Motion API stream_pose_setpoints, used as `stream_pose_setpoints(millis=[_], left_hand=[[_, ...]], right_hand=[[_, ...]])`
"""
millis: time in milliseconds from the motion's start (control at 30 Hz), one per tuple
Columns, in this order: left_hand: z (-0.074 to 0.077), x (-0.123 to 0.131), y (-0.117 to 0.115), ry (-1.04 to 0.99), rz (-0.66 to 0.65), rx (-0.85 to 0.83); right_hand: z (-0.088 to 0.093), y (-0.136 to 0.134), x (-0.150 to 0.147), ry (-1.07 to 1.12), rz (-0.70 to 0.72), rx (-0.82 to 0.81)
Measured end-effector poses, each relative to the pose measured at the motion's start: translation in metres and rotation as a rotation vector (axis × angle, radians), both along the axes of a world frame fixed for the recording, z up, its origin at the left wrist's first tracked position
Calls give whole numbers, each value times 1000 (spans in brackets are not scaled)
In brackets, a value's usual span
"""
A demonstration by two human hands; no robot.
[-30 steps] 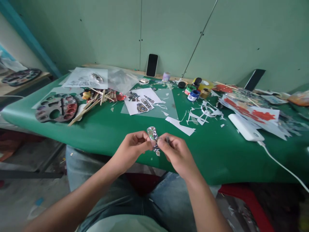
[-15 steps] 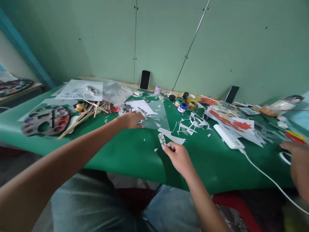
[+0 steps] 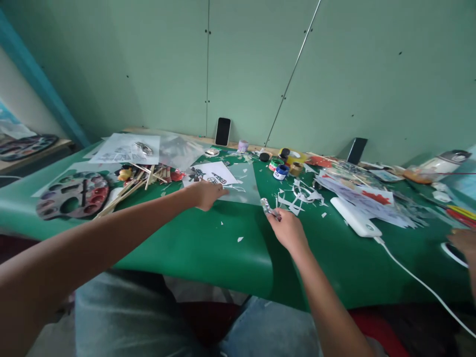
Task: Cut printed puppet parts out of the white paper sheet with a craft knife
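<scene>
My right hand point(image 3: 287, 229) is closed in a pinch on a small patterned paper cut-out point(image 3: 266, 205), held just above the green table point(image 3: 208, 248). My left hand point(image 3: 206, 193) reaches forward and rests on the near edge of a white printed sheet point(image 3: 211, 174) that lies on a clear film point(image 3: 243, 186). Its fingers are curled; I cannot make out whether they hold anything. White paper scraps point(image 3: 297, 196) lie just beyond my right hand.
A paint palette point(image 3: 72, 194) and wooden sticks point(image 3: 128, 184) lie at the left. Small paint jars point(image 3: 281, 169), a phone point(image 3: 223, 131) against the wall, a white power bank point(image 3: 355, 223) with cable and red printed sheets point(image 3: 372, 196) are at the right. Another person's hand point(image 3: 463, 243) shows at the right edge.
My hands have parted: the left went forward to the printed sheet, and the right carried the cut-out forward and to the right. The view has tilted up.
</scene>
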State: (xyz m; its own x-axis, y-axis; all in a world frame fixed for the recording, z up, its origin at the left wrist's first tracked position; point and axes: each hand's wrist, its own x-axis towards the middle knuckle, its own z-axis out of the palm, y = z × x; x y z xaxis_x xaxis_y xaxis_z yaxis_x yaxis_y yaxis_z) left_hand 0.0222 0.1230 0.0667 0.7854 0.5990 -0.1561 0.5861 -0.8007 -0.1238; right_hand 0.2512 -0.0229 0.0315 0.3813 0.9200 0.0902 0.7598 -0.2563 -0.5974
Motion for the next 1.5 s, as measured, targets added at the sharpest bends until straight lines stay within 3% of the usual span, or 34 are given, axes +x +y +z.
stream_pose_setpoints(millis=[167, 333, 467, 600, 700, 833, 933, 1033, 1167, 1367, 1500], left_hand=[[5, -7, 2, -120, 154, 69], [29, -21, 11, -275, 333, 146], [50, -34, 22, -418, 422, 204], [59, -42, 29, -551, 447, 243], [60, -43, 31, -607, 464, 250], [56, -41, 29, -683, 506, 246], [53, -40, 26, -728, 529, 226], [51, -40, 24, -763, 542, 197], [49, -42, 22, -797, 536, 188], [51, -39, 19, -794, 533, 180], [52, -34, 17, -727, 534, 220]], right_hand=[[-1, -8, 12, -20, -48, 34], [5, 11, 0, -8, 61, 28], [15, 53, -26, -9, 200, -35], [26, 102, -55, -72, 299, -112], [33, 139, -65, -186, 317, -154], [39, 194, -61, -348, 344, -95], [35, 234, -58, -425, 412, -116], [26, 256, -62, -474, 495, -141], [17, 245, -71, -506, 541, -194], [15, 173, -78, -512, 604, -154], [25, 142, -69, -484, 589, -49]])
